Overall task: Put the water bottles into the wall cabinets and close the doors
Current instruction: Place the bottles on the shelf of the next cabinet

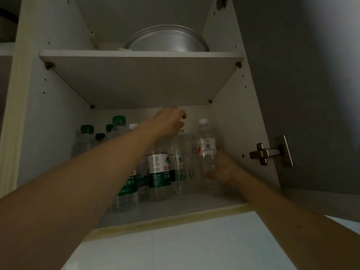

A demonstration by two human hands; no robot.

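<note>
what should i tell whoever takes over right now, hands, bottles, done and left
Left hand: curled over the top of a tall bottle on the lower shelf.
Right hand: grips the base of the white-capped bottle at the shelf's right side.
Green-capped bottles already stand at the back left. A metal basin sits on the upper shelf.
Done: many bottles are shelved.
Left: release these two, shelve any bottles out of view, and close the door, which stands open at right.
</note>
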